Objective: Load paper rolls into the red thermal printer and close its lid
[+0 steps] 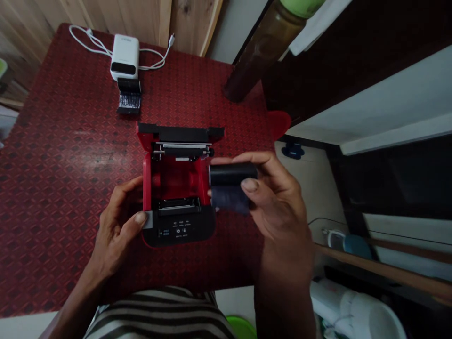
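Past the striped shirt (158,313), left hand (118,230) grips the red printer (178,202) by its near corner on the worktop (63,165), and right hand (278,202) pinches a black roll (229,186) just right of the open bay (174,181), so I think the roll must be lined up to drop in.

Bench (63,155) cover: dark red, small repeating diamond pattern in black lines. Printer (176,181) mid-bench: red body and inside, black lid, black front panel with tiny white lettering. Roll (229,186) in right hand (278,202): black. Small device (124,56) at far edge: white, black slot; cable (88,42) white; strip (129,96) black with pale marks. Bottle (257,52) at far right corner: brown, green cap (300,5). Cloth (158,315) at near edge: black-and-pale stripes.
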`<control>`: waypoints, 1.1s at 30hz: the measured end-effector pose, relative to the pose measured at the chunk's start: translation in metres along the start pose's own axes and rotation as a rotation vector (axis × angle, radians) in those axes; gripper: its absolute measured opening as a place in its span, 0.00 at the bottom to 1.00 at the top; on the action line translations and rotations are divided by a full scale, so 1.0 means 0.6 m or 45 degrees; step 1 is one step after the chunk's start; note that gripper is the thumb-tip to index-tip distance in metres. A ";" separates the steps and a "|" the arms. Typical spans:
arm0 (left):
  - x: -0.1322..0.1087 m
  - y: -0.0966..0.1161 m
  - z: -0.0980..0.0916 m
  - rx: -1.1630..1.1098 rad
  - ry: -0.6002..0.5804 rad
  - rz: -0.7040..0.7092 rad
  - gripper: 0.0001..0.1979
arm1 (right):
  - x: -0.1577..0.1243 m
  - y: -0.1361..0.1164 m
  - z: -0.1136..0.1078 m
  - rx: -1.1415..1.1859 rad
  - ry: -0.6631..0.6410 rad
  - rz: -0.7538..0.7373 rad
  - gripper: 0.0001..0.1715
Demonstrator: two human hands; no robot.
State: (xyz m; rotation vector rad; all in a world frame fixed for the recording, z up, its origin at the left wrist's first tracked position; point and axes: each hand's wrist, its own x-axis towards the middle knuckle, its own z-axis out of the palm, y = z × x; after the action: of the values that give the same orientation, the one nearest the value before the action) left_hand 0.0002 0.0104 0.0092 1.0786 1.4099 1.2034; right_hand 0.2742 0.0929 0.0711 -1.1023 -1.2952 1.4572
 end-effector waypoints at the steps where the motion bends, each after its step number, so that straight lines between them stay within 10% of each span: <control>1: 0.000 0.001 0.000 0.009 0.001 -0.005 0.30 | -0.010 0.000 0.005 0.109 -0.057 0.045 0.15; 27: -0.006 0.001 -0.003 -0.001 -0.051 -0.031 0.32 | -0.053 0.003 0.028 -0.027 -0.145 -0.188 0.08; 33: -0.006 0.005 0.000 -0.010 -0.043 -0.045 0.31 | -0.056 0.009 0.031 0.131 -0.070 -0.032 0.20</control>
State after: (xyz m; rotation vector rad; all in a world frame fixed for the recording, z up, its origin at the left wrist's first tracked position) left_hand 0.0011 0.0072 0.0123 1.0601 1.3918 1.1591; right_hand 0.2634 0.0556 0.0694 -0.9813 -1.2530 1.5279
